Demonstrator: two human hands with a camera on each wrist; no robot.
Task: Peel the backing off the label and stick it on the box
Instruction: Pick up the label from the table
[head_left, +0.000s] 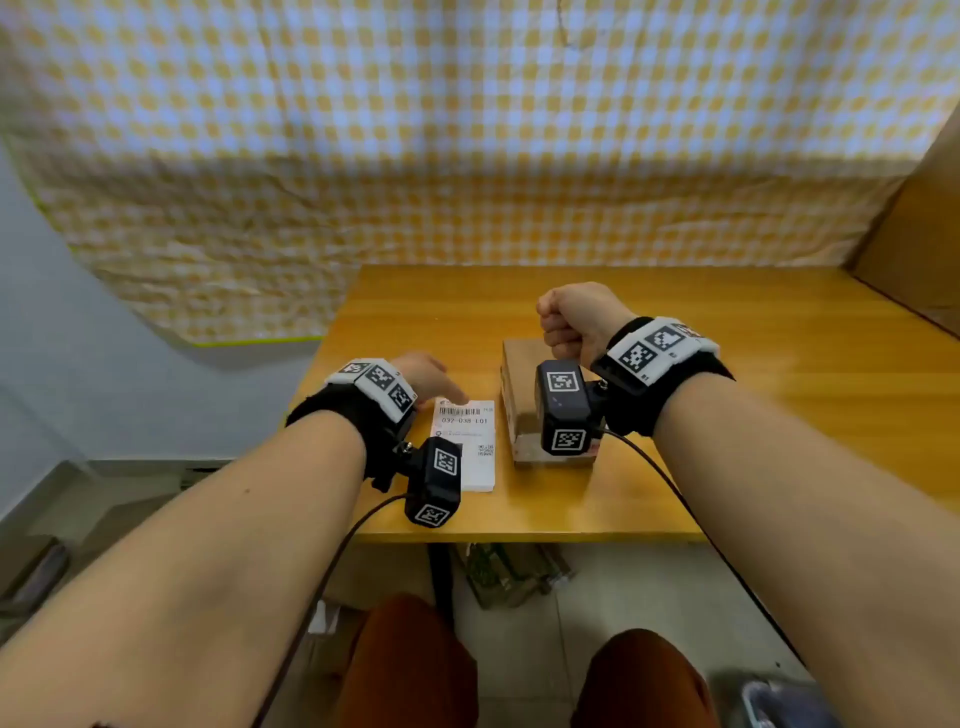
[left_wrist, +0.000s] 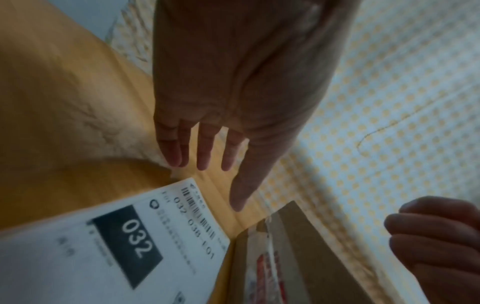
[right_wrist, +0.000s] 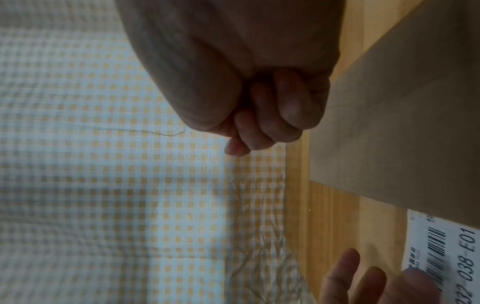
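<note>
A white label lies flat on the table at frame centre, the left hand, fingers straight, holding nothing, at its far corner. Right of it, a curled, empty right hand hovers above the box.

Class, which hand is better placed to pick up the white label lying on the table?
Left. The left hand is open, fingers straight, at the white printed label's far end. The right hand is a fist above the brown cardboard box.
</note>
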